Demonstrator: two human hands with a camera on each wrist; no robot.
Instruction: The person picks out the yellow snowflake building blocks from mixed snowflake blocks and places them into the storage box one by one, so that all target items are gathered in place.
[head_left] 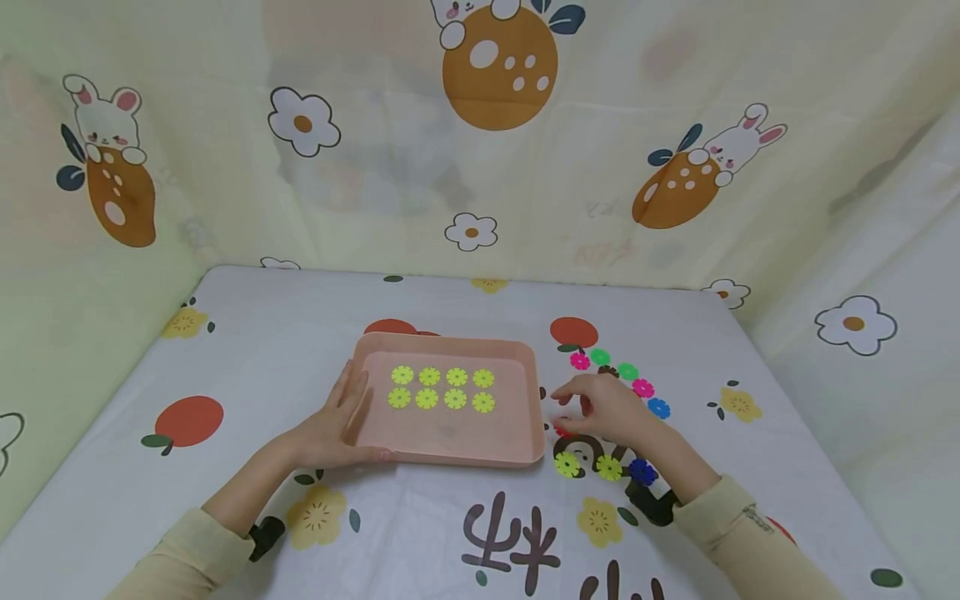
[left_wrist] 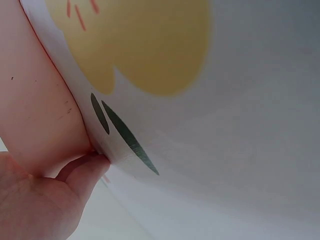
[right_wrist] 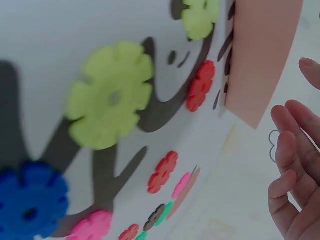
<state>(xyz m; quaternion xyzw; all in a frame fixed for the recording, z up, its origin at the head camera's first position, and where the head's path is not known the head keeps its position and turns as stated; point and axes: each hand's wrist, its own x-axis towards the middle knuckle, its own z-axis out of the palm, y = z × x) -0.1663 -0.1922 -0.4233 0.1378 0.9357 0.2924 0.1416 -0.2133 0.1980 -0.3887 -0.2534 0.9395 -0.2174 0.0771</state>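
Note:
A pink rectangular tray [head_left: 450, 454] holds two rows of yellow-green flower-shaped plastic discs [head_left: 427, 398]. My left hand [head_left: 327, 427] rests against its front left corner, fingers straight along the left side and thumb along the front wall. The thumb [left_wrist: 90, 172] touches the tray's outer side in the left wrist view. My right hand [head_left: 603, 407] hovers just right of the tray, fingers loosely bent and apart, with nothing between them. Loose discs lie around and below it: yellow-green [right_wrist: 111, 95], blue [right_wrist: 32, 200] and red [right_wrist: 201, 86]. The hand partly hides this group in the head view.
Beyond the right hand lie pink [head_left: 642, 388], green [head_left: 600, 357] and light blue [head_left: 659, 407] discs. A white cloth [head_left: 255, 350] printed with fruit, flowers and dark lettering covers the table. Patterned curtains [head_left: 360, 192] stand at the back and sides.

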